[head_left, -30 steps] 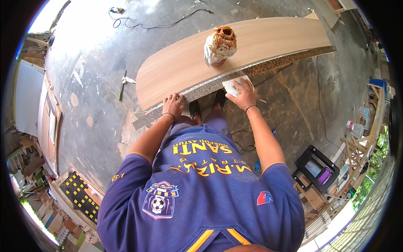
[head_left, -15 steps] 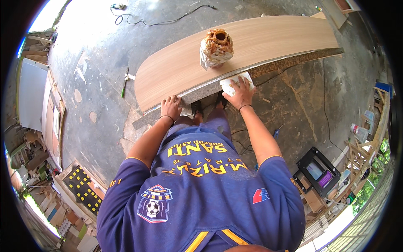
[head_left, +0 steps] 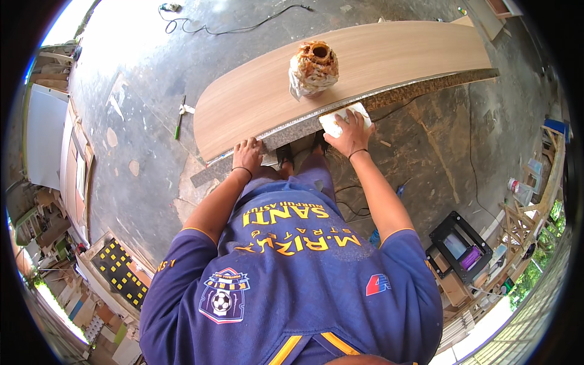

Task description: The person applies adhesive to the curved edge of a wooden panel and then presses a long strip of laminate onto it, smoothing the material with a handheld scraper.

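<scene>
A long board with a pale wood-grain face (head_left: 255,91) lies across in front of me, its near edge dark and speckled. My left hand (head_left: 247,155) grips that edge near the board's left end, fingers bent over the top. Farther right, my right hand (head_left: 348,135) presses a white pad (head_left: 333,125) with brownish stains against the near edge, fingers spread over it. Whether the pad is foam or folded cloth I cannot tell. On the board stands a container (head_left: 312,76), crusted with brown and whitish residue, with a round opening on top.
A green-handled tool (head_left: 178,131) lies on the concrete floor at the left. A black cable (head_left: 243,29) runs across the floor beyond the board. At the right sit a black frame-like case (head_left: 459,246) and scrap wood. Sheets and offcuts (head_left: 45,137) are stacked at the left.
My right hand and the white pad have shifted slightly to the right along the board's edge, and the pad looks a little more tilted. My left hand stays in place.
</scene>
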Tool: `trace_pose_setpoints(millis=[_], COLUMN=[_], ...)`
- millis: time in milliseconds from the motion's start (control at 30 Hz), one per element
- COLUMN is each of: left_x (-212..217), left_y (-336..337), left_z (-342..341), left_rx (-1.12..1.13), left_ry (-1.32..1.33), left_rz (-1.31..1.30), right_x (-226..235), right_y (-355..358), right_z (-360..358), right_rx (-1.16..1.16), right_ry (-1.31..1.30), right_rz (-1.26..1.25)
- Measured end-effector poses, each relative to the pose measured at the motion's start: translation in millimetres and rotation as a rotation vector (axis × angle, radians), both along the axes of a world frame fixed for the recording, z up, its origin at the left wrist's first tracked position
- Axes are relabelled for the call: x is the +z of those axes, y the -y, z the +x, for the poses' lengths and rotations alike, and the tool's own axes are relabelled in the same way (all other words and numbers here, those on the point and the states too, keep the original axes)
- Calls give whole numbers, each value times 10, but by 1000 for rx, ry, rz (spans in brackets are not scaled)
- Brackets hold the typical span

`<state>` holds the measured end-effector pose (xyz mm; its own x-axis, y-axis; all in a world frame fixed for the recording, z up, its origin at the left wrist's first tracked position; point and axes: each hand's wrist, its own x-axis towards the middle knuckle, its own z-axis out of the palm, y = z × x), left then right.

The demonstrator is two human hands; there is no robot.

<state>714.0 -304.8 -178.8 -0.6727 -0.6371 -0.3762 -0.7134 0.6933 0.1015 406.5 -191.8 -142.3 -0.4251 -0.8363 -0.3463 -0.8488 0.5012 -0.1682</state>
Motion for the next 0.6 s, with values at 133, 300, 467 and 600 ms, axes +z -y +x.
trace_pose_setpoints(millis=[133, 300, 467, 600], left_x=[17, 28, 38, 12], left_y=[-12, -11, -10, -15], left_z=[-8, -7, -17, -11], left_rx=[9, -5, 7, 0], left_ry=[-20, 5, 35, 36], left_rz=[-26, -17, 10, 1], right_x=[-19, -69, 26, 90], right_y=[116, 150, 206, 242], right_z=[2, 4, -35, -84], right_rx=[-6, 4, 36, 21], right_ry=[-5, -20, -15, 10], right_rz=[53, 82, 168, 187])
